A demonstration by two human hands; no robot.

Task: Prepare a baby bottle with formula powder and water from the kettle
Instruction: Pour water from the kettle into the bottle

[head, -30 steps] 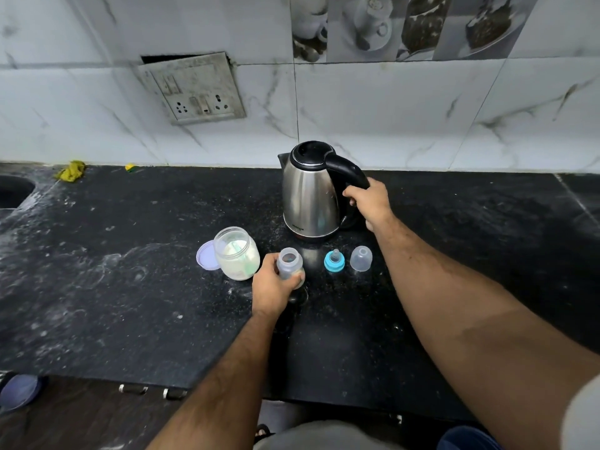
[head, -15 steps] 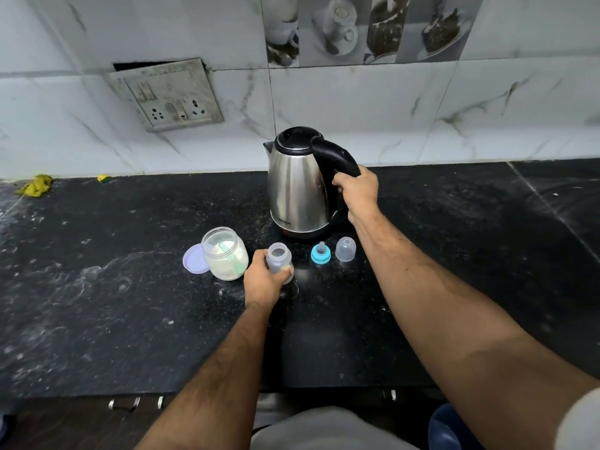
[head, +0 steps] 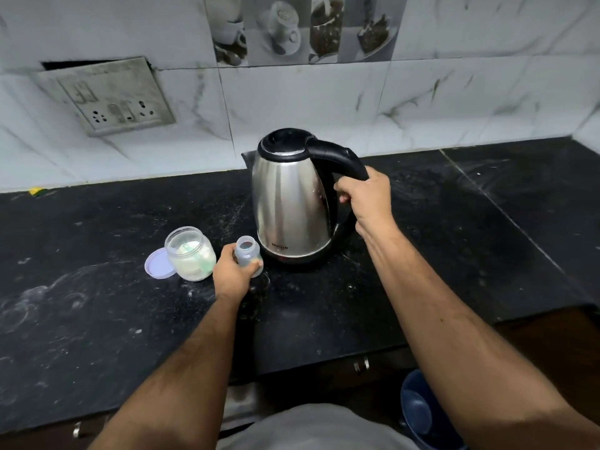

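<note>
A steel kettle [head: 289, 203] with a black lid and handle is held over the black counter [head: 97, 261], close behind the bottle. My right hand [head: 367, 196] grips its handle. My left hand [head: 232, 274] holds a small clear baby bottle [head: 247, 253], open at the top and upright on the counter. To the left stands an open clear jar of white formula powder [head: 190, 253] with a pale scoop inside, and its lilac lid [head: 157, 266] lies flat beside it. The blue teat ring and clear cap are hidden behind the kettle.
A marble-tiled wall with a loose socket plate [head: 110, 95] runs behind the counter. White powder dusts the counter on the left. The counter's front edge runs below my arms, with drawer handles [head: 360, 365] under it and a blue object [head: 422, 414] lower right.
My right hand has lifted the kettle and brought it forward toward the bottle, covering the teat ring and cap. My left hand still holds the bottle in place.
</note>
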